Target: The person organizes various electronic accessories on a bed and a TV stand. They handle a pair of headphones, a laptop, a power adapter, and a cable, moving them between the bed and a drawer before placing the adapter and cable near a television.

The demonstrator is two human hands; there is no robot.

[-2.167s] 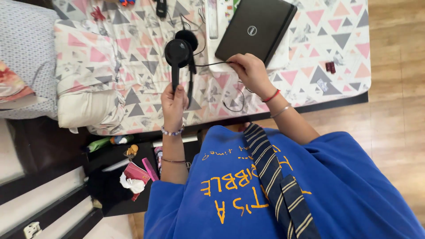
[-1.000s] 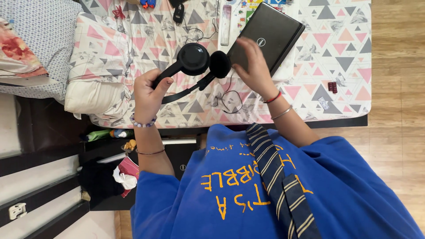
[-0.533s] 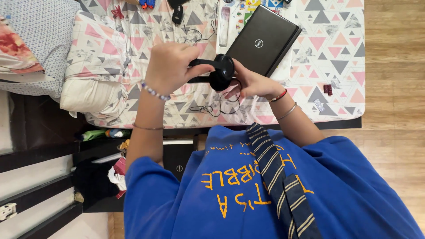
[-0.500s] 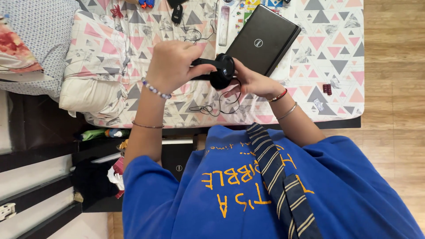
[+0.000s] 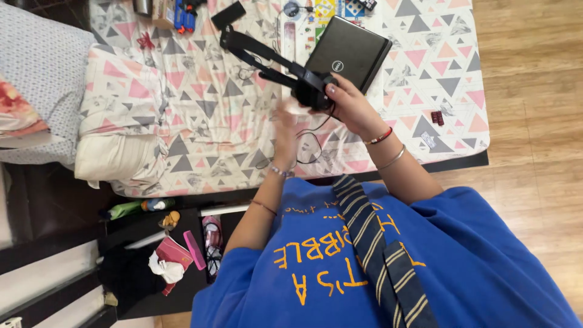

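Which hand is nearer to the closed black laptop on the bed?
Right. The right hand grips the headset earcup right at the laptop edge; the blurred left hand is lower, farther from it.

Black headset (image 5: 285, 67), black laptop (image 5: 347, 52) — bedsheet (image 5: 200, 115) white with pink and grey triangles.

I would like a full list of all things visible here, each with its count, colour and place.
headset: 1, black, held above the bed
cable: 1, black, hanging down onto the bedsheet
laptop: 1, black, closed, on the bed
bedsheet: 1, white with pink and grey triangles
pillow: 1, pale with small dots, left
floor: wooden, right
bottle: 1, green, beside the bed
left hand: blurred, below the headset
right hand: holding the headset's earcup
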